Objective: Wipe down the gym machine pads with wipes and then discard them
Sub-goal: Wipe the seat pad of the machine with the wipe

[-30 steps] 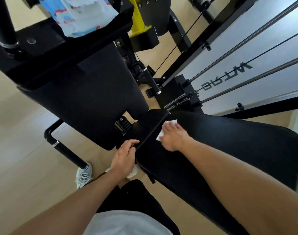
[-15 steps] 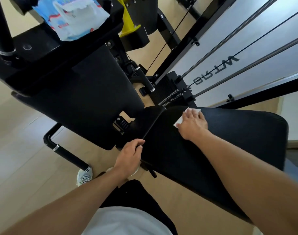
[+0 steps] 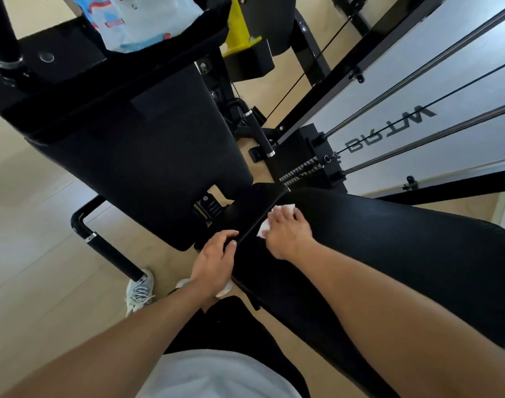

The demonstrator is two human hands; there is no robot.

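A large black seat pad of the gym machine stretches across the right. My right hand lies flat on its left end and presses a white wipe onto the surface; only the wipe's edges show past my fingers. My left hand grips the pad's left edge, fingers curled over the rim. A second black pad, the back rest, stands upright to the left. A blue and white pack of wipes lies on the machine's top shelf.
The weight stack with guide rods and cable sits behind the seat. A black tubular handle juts out low on the left. A yellow part hangs at the top. My shoes stand on the wooden floor.
My right hand slid the wipe out toward the far edge of the seat pad and has come back to its left end. My left hand kept its grip on the rim.
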